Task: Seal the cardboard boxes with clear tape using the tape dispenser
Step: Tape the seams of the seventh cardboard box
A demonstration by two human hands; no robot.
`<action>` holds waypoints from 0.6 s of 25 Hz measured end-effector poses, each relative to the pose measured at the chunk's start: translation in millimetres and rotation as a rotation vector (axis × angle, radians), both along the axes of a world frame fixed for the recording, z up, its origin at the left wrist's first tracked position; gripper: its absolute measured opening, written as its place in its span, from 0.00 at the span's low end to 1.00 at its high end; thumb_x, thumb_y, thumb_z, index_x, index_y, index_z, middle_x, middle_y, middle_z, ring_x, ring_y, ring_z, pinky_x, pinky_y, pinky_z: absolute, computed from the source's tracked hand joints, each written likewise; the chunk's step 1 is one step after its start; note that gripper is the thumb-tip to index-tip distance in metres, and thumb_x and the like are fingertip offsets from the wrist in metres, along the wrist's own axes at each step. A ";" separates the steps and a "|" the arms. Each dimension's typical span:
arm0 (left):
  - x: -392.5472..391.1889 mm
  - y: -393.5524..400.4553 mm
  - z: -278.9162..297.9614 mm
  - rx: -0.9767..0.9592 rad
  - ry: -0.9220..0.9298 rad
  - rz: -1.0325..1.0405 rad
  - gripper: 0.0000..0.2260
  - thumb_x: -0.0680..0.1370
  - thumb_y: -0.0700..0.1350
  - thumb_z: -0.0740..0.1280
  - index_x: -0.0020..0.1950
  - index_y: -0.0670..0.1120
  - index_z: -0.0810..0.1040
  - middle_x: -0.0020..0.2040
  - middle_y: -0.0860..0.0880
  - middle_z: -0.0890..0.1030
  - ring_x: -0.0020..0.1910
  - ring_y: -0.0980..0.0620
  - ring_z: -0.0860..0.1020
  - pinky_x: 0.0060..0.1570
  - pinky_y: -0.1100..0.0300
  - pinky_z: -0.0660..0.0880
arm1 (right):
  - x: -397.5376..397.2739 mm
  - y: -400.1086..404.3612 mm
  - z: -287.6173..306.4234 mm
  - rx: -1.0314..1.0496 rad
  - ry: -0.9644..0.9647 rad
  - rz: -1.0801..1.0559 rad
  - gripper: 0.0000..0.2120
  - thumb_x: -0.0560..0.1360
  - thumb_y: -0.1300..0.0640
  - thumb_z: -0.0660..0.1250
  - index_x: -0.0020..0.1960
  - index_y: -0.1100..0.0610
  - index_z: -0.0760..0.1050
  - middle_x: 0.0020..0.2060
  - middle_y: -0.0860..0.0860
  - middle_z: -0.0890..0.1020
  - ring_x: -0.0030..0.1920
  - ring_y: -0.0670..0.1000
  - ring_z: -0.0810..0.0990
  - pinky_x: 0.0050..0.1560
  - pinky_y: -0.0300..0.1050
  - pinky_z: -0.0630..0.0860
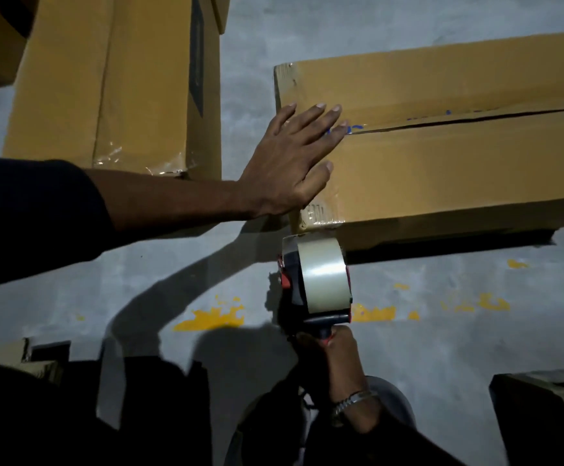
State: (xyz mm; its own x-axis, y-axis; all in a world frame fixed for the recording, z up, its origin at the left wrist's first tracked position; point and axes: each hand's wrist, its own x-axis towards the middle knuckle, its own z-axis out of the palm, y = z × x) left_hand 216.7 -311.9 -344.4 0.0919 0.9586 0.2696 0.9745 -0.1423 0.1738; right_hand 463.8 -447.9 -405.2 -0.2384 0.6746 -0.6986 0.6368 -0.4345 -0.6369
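Here: left hand, fingers spread flat on matte cardboard box; right hand clamped round tape dispenser handle, glossy clear roll.

No legible text in the head view. Blue handwritten marks along the flap seam of the cardboard box: too faint and partly covered to read. Dark printed panel on side of the upright cardboard box: contents unreadable. Small printing under clear tape at the near corner of the first box: blurred, unreadable.
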 end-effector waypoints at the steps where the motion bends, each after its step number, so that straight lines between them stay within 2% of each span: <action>1: -0.8 0.8 0.4 -0.019 -0.017 -0.014 0.29 0.83 0.56 0.52 0.83 0.47 0.66 0.83 0.44 0.64 0.83 0.44 0.60 0.81 0.41 0.49 | 4.6 1.9 0.0 0.066 -0.041 0.006 0.08 0.70 0.55 0.75 0.37 0.61 0.82 0.31 0.56 0.84 0.37 0.58 0.83 0.39 0.53 0.76; 3: -3.3 0.2 0.8 -0.033 -0.023 -0.040 0.28 0.84 0.57 0.51 0.83 0.50 0.65 0.84 0.44 0.63 0.83 0.44 0.58 0.81 0.39 0.48 | 19.9 3.9 5.2 0.206 -0.116 0.030 0.10 0.70 0.53 0.73 0.36 0.60 0.80 0.33 0.58 0.83 0.43 0.61 0.84 0.40 0.52 0.75; 5: -8.4 1.2 6.3 -0.063 -0.041 -0.088 0.29 0.85 0.63 0.51 0.83 0.53 0.65 0.84 0.44 0.61 0.84 0.44 0.56 0.80 0.36 0.46 | 36.9 7.3 10.2 0.301 -0.196 0.051 0.16 0.67 0.44 0.68 0.34 0.58 0.76 0.32 0.58 0.82 0.44 0.64 0.83 0.38 0.52 0.72; 6: -10.6 0.6 11.3 -0.103 -0.077 -0.115 0.31 0.84 0.66 0.49 0.83 0.54 0.65 0.85 0.44 0.60 0.85 0.44 0.54 0.81 0.36 0.44 | 44.3 10.2 12.6 0.341 -0.249 0.081 0.19 0.65 0.41 0.66 0.33 0.57 0.74 0.32 0.59 0.81 0.43 0.65 0.82 0.36 0.51 0.70; 8: -11.8 -4.5 19.7 -0.175 -0.101 -0.167 0.37 0.81 0.74 0.46 0.83 0.54 0.64 0.85 0.43 0.58 0.85 0.44 0.51 0.80 0.34 0.40 | 51.8 18.0 17.6 0.437 -0.336 0.143 0.19 0.65 0.41 0.66 0.32 0.57 0.72 0.34 0.60 0.81 0.43 0.67 0.81 0.34 0.49 0.69; 12: -4.2 -19.0 14.4 -0.144 0.214 -0.237 0.47 0.76 0.79 0.51 0.86 0.50 0.55 0.86 0.42 0.55 0.85 0.43 0.50 0.77 0.27 0.41 | 51.5 37.1 27.1 0.478 -0.401 0.246 0.21 0.67 0.43 0.71 0.29 0.55 0.65 0.35 0.61 0.81 0.43 0.67 0.81 0.35 0.48 0.69; 15: -6.9 -18.2 11.0 -0.110 0.301 -0.260 0.49 0.75 0.78 0.53 0.86 0.48 0.53 0.85 0.41 0.55 0.85 0.42 0.51 0.75 0.24 0.45 | 48.0 40.6 22.0 0.331 -0.335 0.255 0.21 0.63 0.39 0.67 0.29 0.56 0.69 0.29 0.56 0.78 0.38 0.63 0.80 0.34 0.50 0.71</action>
